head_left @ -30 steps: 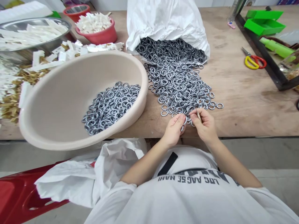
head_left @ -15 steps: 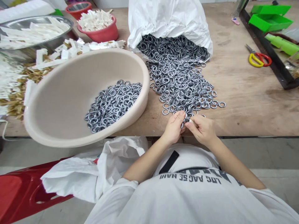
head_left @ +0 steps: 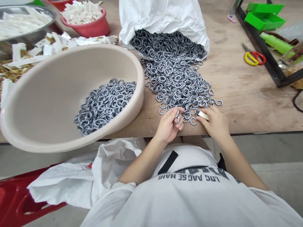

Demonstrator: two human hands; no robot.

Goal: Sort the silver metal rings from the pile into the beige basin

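Observation:
My left hand (head_left: pixel 168 126) pinches a grey ring (head_left: pixel 177 116) between thumb and fingers, just over the table's front edge. Closed around a small flat tool is my right hand (head_left: pixel 217 125); the tool (head_left: pixel 203 115) has a pale, shiny body and a dark tip, and its exact kind is unclear. The two hands are apart. Directly beyond them lies a heap of grey rings (head_left: pixel 175 82), spilling from a white sack (head_left: pixel 163 15). A few loose rings lie between the hands. To the left, a large beige basin (head_left: pixel 40 91) holds many more rings (head_left: pixel 106 105).
Scissors (head_left: pixel 254 58) with yellow and red handles lie at the right, near a dark metal frame (head_left: pixel 270 63) and green trays (head_left: pixel 265 20). White pieces fill a red bowl (head_left: pixel 97 26) and a steel bowl (head_left: pixel 52 17) at the back left. A red chair (head_left: pixel 14 201) stands below.
My hands have separated: the right has drawn away to the right with the tool, and the left keeps the ring. The view has shifted slightly, moving the table contents leftward.

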